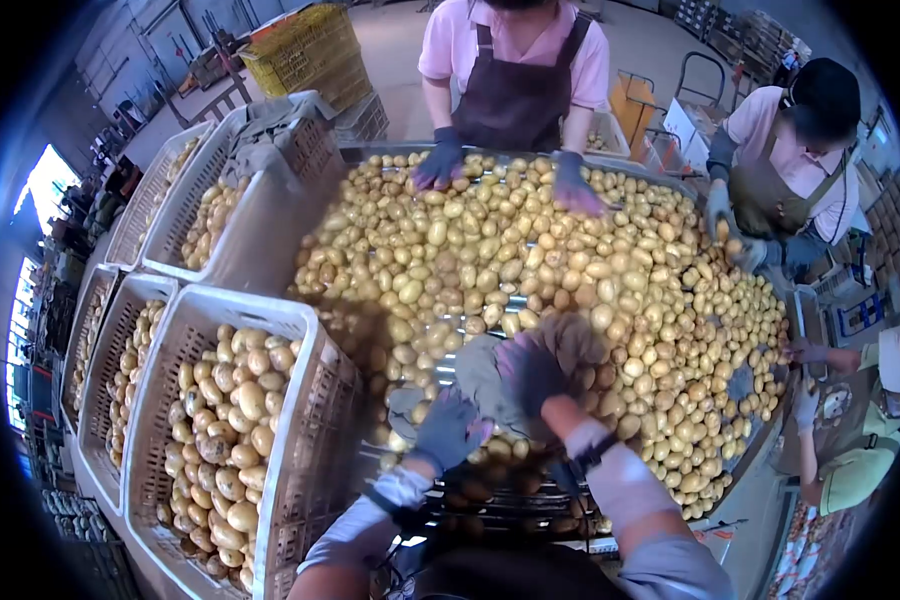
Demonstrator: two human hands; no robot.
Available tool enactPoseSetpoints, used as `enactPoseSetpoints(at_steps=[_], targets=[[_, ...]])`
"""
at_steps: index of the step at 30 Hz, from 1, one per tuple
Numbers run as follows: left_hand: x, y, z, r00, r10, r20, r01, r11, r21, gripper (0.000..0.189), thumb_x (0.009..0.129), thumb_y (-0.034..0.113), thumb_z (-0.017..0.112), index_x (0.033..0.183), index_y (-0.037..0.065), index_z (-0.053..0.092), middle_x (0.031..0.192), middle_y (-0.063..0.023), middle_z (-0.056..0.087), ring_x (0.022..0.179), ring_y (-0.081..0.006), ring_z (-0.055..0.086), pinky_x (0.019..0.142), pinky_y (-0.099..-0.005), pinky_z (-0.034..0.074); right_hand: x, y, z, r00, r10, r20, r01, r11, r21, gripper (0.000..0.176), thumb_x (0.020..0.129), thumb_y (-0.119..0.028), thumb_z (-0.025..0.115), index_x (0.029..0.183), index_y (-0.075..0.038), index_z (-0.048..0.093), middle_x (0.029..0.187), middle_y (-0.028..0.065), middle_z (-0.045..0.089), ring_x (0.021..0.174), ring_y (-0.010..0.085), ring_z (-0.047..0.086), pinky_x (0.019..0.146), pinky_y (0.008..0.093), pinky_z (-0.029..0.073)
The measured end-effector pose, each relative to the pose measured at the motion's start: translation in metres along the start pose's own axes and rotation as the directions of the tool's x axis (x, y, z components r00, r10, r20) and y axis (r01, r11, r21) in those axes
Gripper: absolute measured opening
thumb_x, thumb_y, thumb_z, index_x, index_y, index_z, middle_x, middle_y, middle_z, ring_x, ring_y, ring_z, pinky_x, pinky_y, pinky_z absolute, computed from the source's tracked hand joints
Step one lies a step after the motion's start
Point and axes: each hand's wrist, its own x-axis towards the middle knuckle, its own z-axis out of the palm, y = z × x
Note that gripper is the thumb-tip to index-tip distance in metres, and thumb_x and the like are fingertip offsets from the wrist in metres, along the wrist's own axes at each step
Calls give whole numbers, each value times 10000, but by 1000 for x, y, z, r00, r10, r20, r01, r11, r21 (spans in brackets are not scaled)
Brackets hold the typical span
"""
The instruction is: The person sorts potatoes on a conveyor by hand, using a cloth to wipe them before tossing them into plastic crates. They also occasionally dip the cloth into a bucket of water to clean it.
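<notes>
My right hand [532,376], in a dark glove, presses on a crumpled grey cloth [488,385] and appears to grip it; part of its fingers is hidden. The cloth lies bunched over potatoes [410,291] spread across a large slatted metal table. More of the bunched fabric shows to the right of that hand. My left hand [448,432], gloved in grey, is just left of the cloth, low over the table's near side. Its thumb and fingers look apart, with nothing visible between them. Metal slats [448,362] show through gaps among the potatoes.
A white plastic crate [305,430] full of potatoes stands close on my left, with several more behind it. Across the table a person in a dark apron [515,90] has both gloved hands on the potatoes. Other people work along the right edge. Yellow crates [305,55] stand behind.
</notes>
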Motion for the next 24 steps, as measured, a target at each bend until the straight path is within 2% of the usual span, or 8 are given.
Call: enactPoseSetpoints(at_steps=[2, 5, 7, 9, 12, 17, 22, 24], targets=[[-50, 9, 6, 996, 46, 74, -55, 991, 122, 486, 982, 506, 623, 1074, 33, 686, 1185, -214, 660, 1315, -448, 553, 1186, -589, 341, -44, -40, -28, 984, 78, 160, -88, 995, 53, 291, 922, -265, 603, 1130, -64, 631, 1207, 104, 615, 1183, 310, 553, 1026, 455, 468], [-100, 11, 21, 971, 179, 157, -208, 959, 193, 475, 998, 468, 602, 1194, 38, 651, 1269, -213, 644, 1342, -437, 547, 1193, -601, 328, -129, -75, -32, 993, 90, -73, -85, 994, 70, 402, 902, -265, 612, 1255, -73, 636, 1305, 111, 597, 1250, 329, 538, 1059, 456, 466], [-103, 31, 19, 946, -93, 311, 46, 987, 155, 439, 1018, 367, 564, 1304, 38, 613, 1333, -221, 631, 1374, -439, 532, 1213, -624, 300, -151, -79, -38, 900, 148, 411, -198, 977, 82, 529, 905, -283, 607, 1409, -122, 598, 1431, 107, 560, 1329, 357, 513, 1093, 500, 448], [-98, 18, 42, 924, -123, 361, 89, 990, 109, 443, 1018, 340, 553, 1340, 40, 604, 1367, -227, 616, 1396, -432, 516, 1215, -637, 294, -139, -78, -56, 879, 209, 429, -245, 969, 31, 558, 906, -285, 603, 1440, -128, 580, 1466, 108, 544, 1362, 357, 495, 1116, 522, 426], [-47, 7, 48, 966, 112, 234, -204, 887, 414, 581, 950, 434, 583, 1345, 8, 598, 1417, -225, 573, 1458, -423, 442, 1230, -655, 265, -124, -53, -30, 897, 293, 331, -300, 953, -31, 629, 914, -289, 579, 1519, -127, 523, 1578, 107, 465, 1478, 343, 407, 1202, 547, 337], [45, -32, 52, 998, 15, 66, -33, 961, 275, 826, 913, 566, 609, 1418, -85, 552, 1508, -314, 502, 1488, -523, 356, 1247, -679, 169, -54, -1, 36, 869, 484, 101, -493, 863, 108, 702, 976, -295, 513, 1641, -146, 345, 1731, 91, 265, 1593, 321, 240, 1275, 517, 221], [128, -69, 37, 975, -99, 198, 48, 968, 247, 848, 939, 509, 592, 1492, -121, 462, 1608, -302, 405, 1575, -490, 208, 1279, -657, 54, 12, 59, 67, 950, 299, 87, -265, 922, -281, 759, 1018, -480, 465, 1677, -162, 265, 1783, 46, 90, 1646, 279, 34, 1318, 501, 82], [146, -75, 43, 996, -49, 80, 20, 944, 329, 834, 943, 507, 603, 1501, -99, 472, 1589, -288, 445, 1576, -462, 236, 1287, -635, 47, 37, 68, 54, 944, 310, 116, -291, 944, -155, 841, 979, -557, 499, 1681, -164, 255, 1785, 55, 71, 1645, 290, 14, 1321, 501, 55]])
